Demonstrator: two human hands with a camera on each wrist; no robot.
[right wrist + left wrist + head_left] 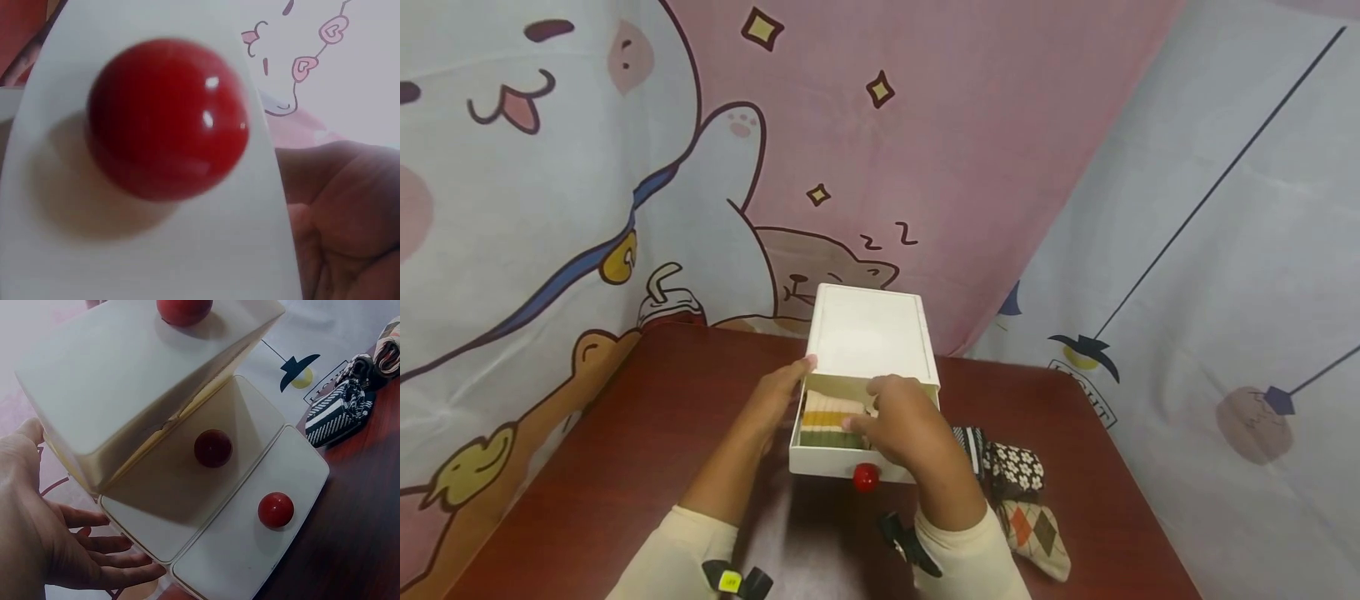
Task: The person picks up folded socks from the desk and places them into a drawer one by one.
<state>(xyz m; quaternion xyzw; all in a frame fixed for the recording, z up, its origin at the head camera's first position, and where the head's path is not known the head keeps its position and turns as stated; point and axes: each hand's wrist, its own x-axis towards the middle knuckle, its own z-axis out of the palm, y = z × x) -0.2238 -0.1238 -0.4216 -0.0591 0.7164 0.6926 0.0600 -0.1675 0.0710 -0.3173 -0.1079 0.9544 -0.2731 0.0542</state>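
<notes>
A white drawer unit (871,332) stands on the table with its top drawer (820,460) pulled out. In that drawer lies a folded sock (829,421) with cream, yellow and green bands. My right hand (904,417) reaches into the drawer's right part, thumb at the sock's right edge and index finger bent. Its other fingers are hidden; I cannot tell whether they grip anything. A red knob (169,122) on the drawer front fills the right wrist view. My left hand (69,531) rests along the unit's left side, fingers extended against it.
To the right of the unit lie a black-and-white striped sock (970,448), a dark flower-patterned sock (1017,468) and a beige argyle sock (1037,533). Two lower drawers with red knobs (275,510) are closed. A printed cloth (1000,167) hangs behind the red-brown table (685,417).
</notes>
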